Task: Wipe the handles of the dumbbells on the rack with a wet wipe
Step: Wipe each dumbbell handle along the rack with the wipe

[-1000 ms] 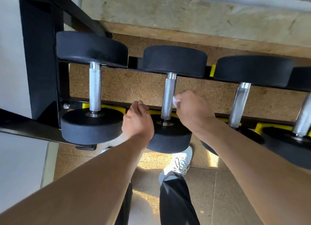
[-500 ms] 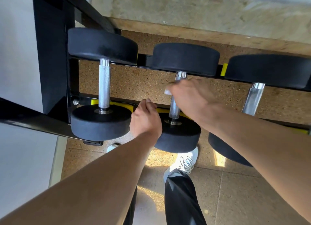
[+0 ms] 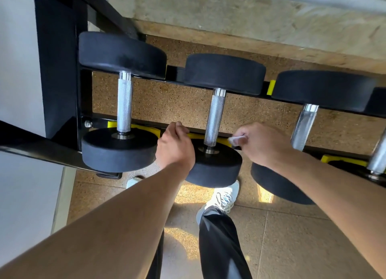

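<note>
— What do we have, biggest first?

— The black steel dumbbell rack (image 3: 58, 74) holds black rubber-ended dumbbells; the second dumbbell's knurled chrome handle (image 3: 215, 115) stands bare between our hands.

— And our hands?

— Our left hand (image 3: 175, 147) is curled closed on the rack's front rail, touching that dumbbell's near head (image 3: 217, 166). Our right hand (image 3: 261, 143) is closed, pinching the crumpled white wet wipe (image 3: 237, 139) just beside the handle's lower end. Our white sneaker (image 3: 224, 197) shows below.
</note>
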The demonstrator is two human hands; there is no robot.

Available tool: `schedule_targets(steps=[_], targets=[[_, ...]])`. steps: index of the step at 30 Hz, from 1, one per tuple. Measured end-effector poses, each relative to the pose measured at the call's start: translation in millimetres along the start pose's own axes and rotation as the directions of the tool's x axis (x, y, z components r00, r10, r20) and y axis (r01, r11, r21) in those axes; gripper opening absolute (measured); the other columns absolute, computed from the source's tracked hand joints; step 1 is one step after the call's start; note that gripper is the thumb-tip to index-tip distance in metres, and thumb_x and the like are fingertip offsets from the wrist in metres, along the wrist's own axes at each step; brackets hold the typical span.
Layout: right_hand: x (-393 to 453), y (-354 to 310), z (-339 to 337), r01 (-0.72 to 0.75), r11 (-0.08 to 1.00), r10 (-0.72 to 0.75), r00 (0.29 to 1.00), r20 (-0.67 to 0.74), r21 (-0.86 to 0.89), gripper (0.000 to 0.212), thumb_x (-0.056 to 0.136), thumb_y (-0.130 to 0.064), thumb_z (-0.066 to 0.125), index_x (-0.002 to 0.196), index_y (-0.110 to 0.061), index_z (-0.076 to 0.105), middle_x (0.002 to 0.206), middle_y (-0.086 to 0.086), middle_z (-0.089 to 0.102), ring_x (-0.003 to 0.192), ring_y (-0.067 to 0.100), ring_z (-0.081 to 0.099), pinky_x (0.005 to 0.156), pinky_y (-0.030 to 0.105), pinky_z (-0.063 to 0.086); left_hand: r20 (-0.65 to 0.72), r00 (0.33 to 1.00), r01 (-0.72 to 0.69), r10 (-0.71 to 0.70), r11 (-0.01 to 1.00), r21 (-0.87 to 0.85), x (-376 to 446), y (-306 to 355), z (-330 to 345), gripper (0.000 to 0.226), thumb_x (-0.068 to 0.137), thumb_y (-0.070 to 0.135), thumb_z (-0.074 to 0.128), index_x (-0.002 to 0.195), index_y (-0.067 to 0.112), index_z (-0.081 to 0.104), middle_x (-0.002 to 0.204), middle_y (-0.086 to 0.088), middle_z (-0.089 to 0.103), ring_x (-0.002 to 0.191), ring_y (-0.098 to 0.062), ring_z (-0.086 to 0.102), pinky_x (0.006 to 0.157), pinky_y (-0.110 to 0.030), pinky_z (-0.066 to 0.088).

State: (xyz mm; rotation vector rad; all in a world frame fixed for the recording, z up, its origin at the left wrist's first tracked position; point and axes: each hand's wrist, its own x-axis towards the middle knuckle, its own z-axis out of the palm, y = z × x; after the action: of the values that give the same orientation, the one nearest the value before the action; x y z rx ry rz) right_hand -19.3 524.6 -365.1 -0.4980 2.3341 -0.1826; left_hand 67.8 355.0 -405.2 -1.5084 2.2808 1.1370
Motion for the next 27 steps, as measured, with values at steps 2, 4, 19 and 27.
schedule_targets(steps=[2, 4, 19, 27], targets=[[-2, -21, 12, 0.032, 0.999, -0.035, 0.996, 0.078, 0.043, 0.012, 0.098, -0.028, 0.061, 0.093, -0.029, 0.072, 0.079, -0.008, 0.068, 0.065, 0.007, 0.061, 0.056, 0.029, 0.049, 0.013, 1.000, -0.008, 0.007, 0.999, 0.031, -1, 0, 0, 0.040, 0.106, 0.033, 0.031, 0.089, 0.025, 0.067, 0.075, 0.009, 0.057, 0.071, -0.020, 0.050, 0.063, -0.032, 0.032], [-3, -39, 17, 0.052, 0.998, -0.048, 0.994, 0.100, -0.036, 0.014, 0.094, -0.023, 0.062, 0.101, -0.030, 0.072, 0.092, -0.003, 0.071, 0.080, 0.015, 0.065, 0.074, 0.035, 0.056, 0.059, 0.998, -0.031, 0.026, 0.996, 0.085, 1, 1, -2, 0.040, 0.106, 0.034, 0.030, 0.092, 0.025, 0.066, 0.075, 0.007, 0.058, 0.062, -0.014, 0.047, 0.054, -0.030, 0.030], [50, -198, 11, 0.161, 0.613, 0.181, 0.925, -0.335, 0.774, 0.010, 0.094, -0.023, 0.071, 0.100, -0.025, 0.077, 0.085, -0.013, 0.074, 0.077, -0.002, 0.068, 0.063, 0.012, 0.048, -0.097, 0.962, -0.263, 0.253, 0.959, -0.104, 67, -20, -157, 0.022, 0.101, 0.028, 0.043, 0.094, 0.024, 0.064, 0.071, 0.009, 0.061, 0.067, -0.015, 0.057, 0.061, -0.029, 0.038], [121, -293, 47, 0.170, 0.027, 0.755, 0.642, -0.132, 0.985, 0.025, 0.080, -0.013, 0.084, 0.102, -0.017, 0.074, 0.091, -0.007, 0.073, 0.083, 0.005, 0.069, 0.071, 0.012, 0.050, 0.064, 0.977, -0.211, 0.202, 0.958, 0.195, 112, -52, -155, 0.025, 0.101, 0.033, 0.040, 0.102, 0.023, 0.063, 0.084, -0.004, 0.064, 0.075, -0.028, 0.054, 0.066, -0.033, 0.041]])
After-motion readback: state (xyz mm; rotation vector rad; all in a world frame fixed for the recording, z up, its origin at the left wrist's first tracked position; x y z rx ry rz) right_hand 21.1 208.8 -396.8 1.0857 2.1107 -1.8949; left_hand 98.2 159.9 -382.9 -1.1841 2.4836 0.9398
